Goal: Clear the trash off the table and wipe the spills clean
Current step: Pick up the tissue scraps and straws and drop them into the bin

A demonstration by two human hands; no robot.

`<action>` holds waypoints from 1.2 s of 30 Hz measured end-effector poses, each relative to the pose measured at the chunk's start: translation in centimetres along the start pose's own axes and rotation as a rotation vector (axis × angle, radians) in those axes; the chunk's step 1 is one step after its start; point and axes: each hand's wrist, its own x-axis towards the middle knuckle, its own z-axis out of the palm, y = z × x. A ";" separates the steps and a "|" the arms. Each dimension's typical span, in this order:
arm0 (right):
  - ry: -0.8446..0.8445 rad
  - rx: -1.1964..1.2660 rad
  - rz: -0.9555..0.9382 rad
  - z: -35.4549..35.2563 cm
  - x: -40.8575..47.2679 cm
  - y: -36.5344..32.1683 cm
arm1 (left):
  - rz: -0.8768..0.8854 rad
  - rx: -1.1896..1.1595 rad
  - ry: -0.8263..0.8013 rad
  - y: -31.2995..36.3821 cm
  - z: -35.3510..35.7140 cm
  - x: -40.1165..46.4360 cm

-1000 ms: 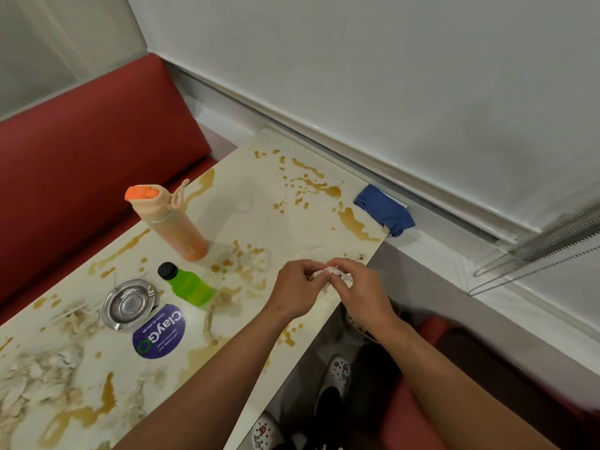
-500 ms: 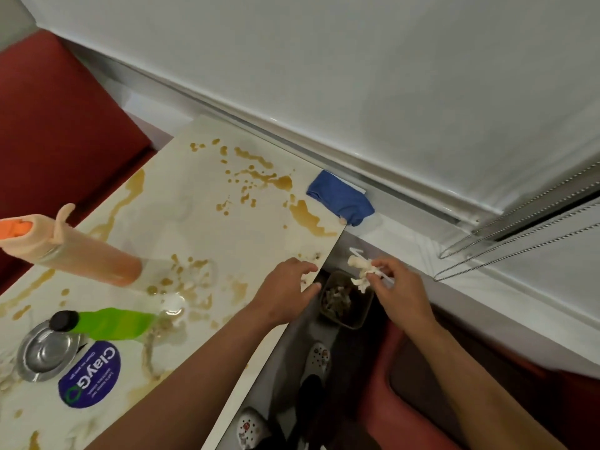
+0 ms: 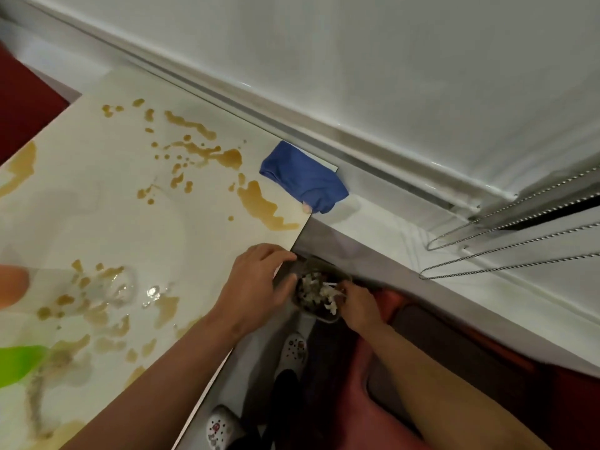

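The pale table (image 3: 194, 228) is marked with brown spills (image 3: 259, 206), and a wet patch (image 3: 123, 287) lies at the middle left. A folded blue cloth (image 3: 305, 177) lies on the table's far corner. Below the table edge stands a small dark bin (image 3: 319, 317) holding white scraps. My right hand (image 3: 357, 303) is down at the bin's mouth, pinching a white paper scrap (image 3: 326, 292) over it. My left hand (image 3: 256, 284) rests on the table edge beside the bin, fingers loosely bent.
A green bottle (image 3: 19, 362) and an orange bottle (image 3: 11, 287) are cut off at the left edge. White clogs (image 3: 293, 349) show on the floor under the table. A red seat (image 3: 406, 401) lies to the right; bead chains (image 3: 487, 254) hang over the windowsill.
My right hand carried the paper scrap off the table and down to the bin. My left hand let go of it and settled on the table edge. The view swung right.
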 end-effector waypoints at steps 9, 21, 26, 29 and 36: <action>-0.073 -0.034 -0.018 1.9 5.8 1.9 | -0.011 -0.036 0.015 0.6 0.8 0.4; -0.100 0.103 -0.218 -4.9 0.7 -5.7 | -0.159 -0.084 0.069 -1.6 -3.7 -5.2; -0.018 0.313 -0.428 -8.8 -6.5 -13.8 | -0.235 -0.088 0.098 -3.7 -6.7 -9.9; -0.018 0.365 -0.525 -9.2 -9.6 -18.2 | -0.284 -0.118 0.117 -4.7 -8.6 -13.3; -0.124 0.255 -0.706 -5.7 -14.7 -26.2 | -0.336 -0.201 0.117 -7.6 -12.2 -22.0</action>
